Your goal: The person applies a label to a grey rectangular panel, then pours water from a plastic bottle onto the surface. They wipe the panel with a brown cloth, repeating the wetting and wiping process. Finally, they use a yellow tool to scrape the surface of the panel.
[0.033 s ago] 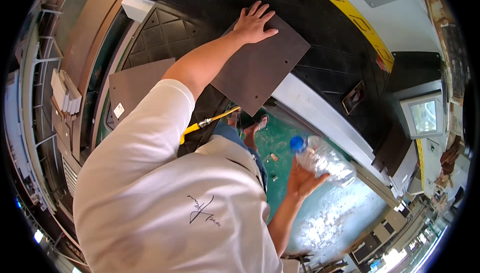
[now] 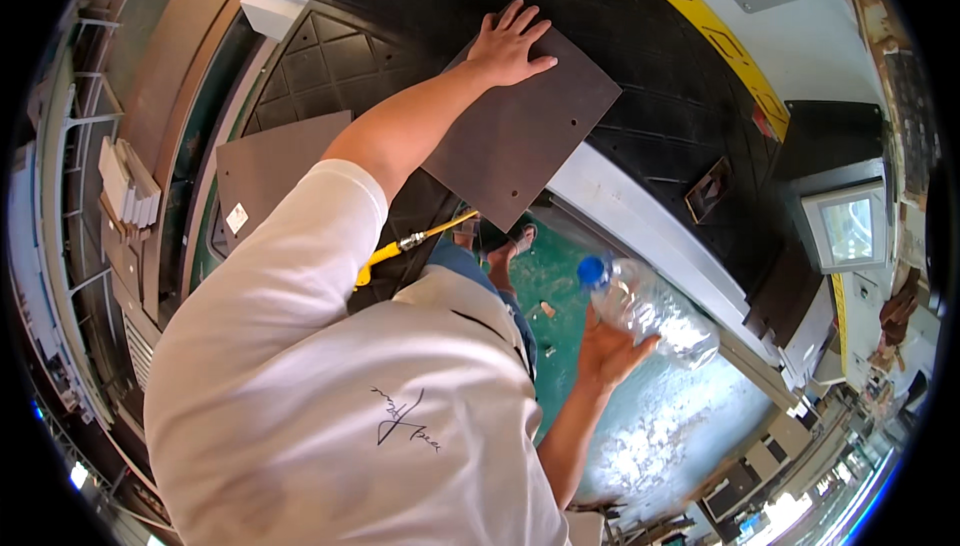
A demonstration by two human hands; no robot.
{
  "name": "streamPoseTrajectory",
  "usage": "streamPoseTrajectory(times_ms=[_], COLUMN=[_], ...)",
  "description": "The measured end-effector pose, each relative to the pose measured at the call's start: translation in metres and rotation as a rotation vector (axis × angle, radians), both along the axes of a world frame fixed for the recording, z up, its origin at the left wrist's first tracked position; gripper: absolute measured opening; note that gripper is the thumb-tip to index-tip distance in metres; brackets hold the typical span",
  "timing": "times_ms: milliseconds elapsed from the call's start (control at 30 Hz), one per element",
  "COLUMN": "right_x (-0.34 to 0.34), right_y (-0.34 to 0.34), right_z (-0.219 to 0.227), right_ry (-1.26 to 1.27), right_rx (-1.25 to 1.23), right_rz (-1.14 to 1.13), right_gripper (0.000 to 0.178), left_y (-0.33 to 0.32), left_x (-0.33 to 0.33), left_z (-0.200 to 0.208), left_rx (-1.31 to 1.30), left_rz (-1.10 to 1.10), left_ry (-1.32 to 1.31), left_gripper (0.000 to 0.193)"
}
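My left hand (image 2: 508,48) lies flat, fingers spread, on the far end of a dark brown rectangular panel (image 2: 525,136). Two small holes show near the panel's right-hand side. Low on the right, my right hand (image 2: 610,349) holds a clear plastic bottle (image 2: 655,311) with a blue cap (image 2: 592,271), tilted with its cap toward the upper left. The bottle hides part of the fingers. It looks empty, though glare makes this uncertain.
Under the panel is a black ribbed machine bed (image 2: 650,126) with a pale metal edge (image 2: 640,216). Another brown panel (image 2: 285,161) with a white label lies left. A yellow air gun (image 2: 385,261) shows by my waist. A screen (image 2: 848,231) stands at right; stacked boards (image 2: 130,186) far left.
The bottle has shifted very slightly to the right and its cap end has risen a little. My left hand and the panel stay in place.
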State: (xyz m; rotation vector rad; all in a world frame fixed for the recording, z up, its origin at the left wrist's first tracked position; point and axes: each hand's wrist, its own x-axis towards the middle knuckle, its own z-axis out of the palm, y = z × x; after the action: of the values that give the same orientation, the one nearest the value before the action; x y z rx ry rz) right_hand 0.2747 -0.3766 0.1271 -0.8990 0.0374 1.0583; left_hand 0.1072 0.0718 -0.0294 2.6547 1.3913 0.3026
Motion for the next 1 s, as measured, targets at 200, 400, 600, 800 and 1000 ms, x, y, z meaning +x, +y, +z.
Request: streamPoseTrajectory(times_ms=[200,400,600,800,1000], right_x=[-0.004,-0.012,-0.001,-0.01,-0.003], right_y=[0.052,0.091,0.134,0.203,0.231], right_z=[0.002,0.005,-0.03,-0.056,-0.047], right_ry=[-0.407,-0.732,-1.06,-1.328,-1.369], right_rx=[-0.16,-0.203,-0.189,-0.184,-0.258], right_rz=[0.131,0.1,0.235,0.43,0.436], right_gripper=[0.067,0.076,0.074,0.07,0.068], left_y=[-0.049,-0.087,-0.119,-0.123,-0.124], left_x=[-0.021,-0.039,-0.059,-0.056,-0.054], left_z=[0.005,0.004,0.007,0.0,-0.002], left_rx=[-0.019,0.002,-0.011,0.067,0.109], left_rz=[0.028,0.084,0.11,0.174,0.205], left_ry=[-0.035,-0.061,-0.116,-0.154,-0.183], left_gripper=[0.077,0.075,0.071,0.053,0.048])
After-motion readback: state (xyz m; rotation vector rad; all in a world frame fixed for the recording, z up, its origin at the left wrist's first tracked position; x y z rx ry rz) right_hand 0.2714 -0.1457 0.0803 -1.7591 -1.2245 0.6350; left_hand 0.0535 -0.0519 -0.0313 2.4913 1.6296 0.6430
